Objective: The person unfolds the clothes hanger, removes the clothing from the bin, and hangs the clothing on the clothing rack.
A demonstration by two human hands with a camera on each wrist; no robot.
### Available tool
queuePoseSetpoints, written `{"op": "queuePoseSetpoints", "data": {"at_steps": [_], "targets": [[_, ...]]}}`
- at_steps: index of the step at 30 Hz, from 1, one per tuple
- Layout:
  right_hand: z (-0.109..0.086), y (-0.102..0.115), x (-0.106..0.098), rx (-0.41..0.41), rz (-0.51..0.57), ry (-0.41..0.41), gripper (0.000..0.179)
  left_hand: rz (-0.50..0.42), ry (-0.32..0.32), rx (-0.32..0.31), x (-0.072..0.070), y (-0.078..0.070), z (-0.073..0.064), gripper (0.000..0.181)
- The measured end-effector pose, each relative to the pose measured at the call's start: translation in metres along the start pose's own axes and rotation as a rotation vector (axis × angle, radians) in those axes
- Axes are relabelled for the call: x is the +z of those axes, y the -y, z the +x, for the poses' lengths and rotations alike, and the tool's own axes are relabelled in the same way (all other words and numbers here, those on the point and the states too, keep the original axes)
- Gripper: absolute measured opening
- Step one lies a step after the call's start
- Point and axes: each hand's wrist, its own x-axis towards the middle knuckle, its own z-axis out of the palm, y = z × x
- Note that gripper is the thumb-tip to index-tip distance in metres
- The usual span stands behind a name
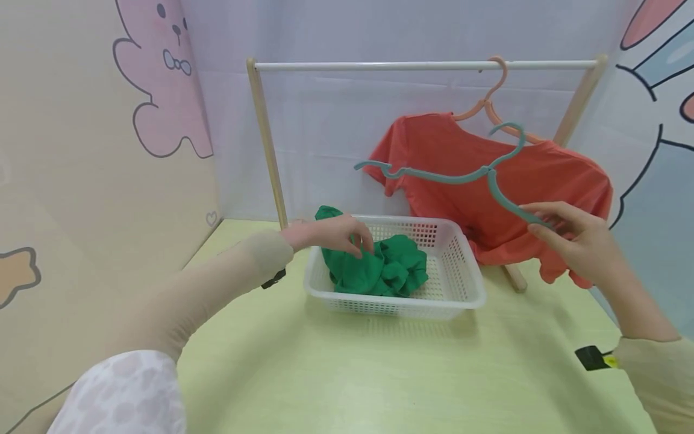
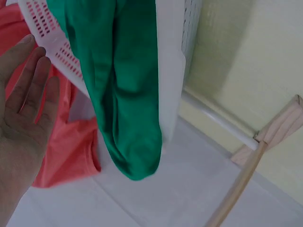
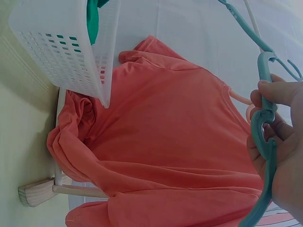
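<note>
My right hand (image 1: 582, 244) pinches one arm of a teal hanger (image 1: 450, 178) between thumb and fingers, holding it up in front of a red shirt. In the right wrist view the thumb lies along the hanger (image 3: 268, 101) near its notch. Over the white basket (image 1: 472, 271) hovers my left hand (image 1: 344, 234), fingers loosely bent and nothing in them. Just below it, a crumpled green garment (image 1: 398, 265) lies in the basket, one part draped over the rim. In the left wrist view this green cloth (image 2: 125, 94) hangs beside the fingers.
A clothes rack with a white rail (image 1: 368, 66) and wooden posts stands at the back. From the rail hangs an orange hanger (image 1: 497, 78) bearing the red shirt (image 1: 439, 150), whose hem reaches the table (image 1: 336, 374). The rack's wooden foot (image 1: 514, 278) sits right of the basket.
</note>
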Motion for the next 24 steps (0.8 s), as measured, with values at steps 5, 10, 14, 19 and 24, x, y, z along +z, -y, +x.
{"op": "queuePoseSetpoints", "data": {"at_steps": [5, 10, 14, 19, 24], "targets": [[0.001, -0.004, 0.004, -0.009, 0.021, -0.006, 0.038, 0.046, 0.165, 0.048, 0.018, -0.017, 0.011, 0.029], [0.001, -0.006, 0.005, -0.01, 0.018, -0.01, 0.037, 0.108, 0.324, 0.039, 0.028, -0.027, 0.015, 0.036], [0.001, -0.007, 0.005, -0.023, 0.021, -0.009, 0.037, 0.271, 0.373, 0.016, 0.032, -0.027, 0.016, 0.037], [0.0, -0.008, 0.005, -0.027, 0.022, -0.009, 0.037, 0.373, 0.315, 0.005, 0.024, -0.018, 0.015, 0.015], [0.001, -0.009, 0.005, -0.029, 0.031, -0.021, 0.038, 0.27, 0.157, 0.003, -0.001, -0.008, 0.009, 0.008]]}}
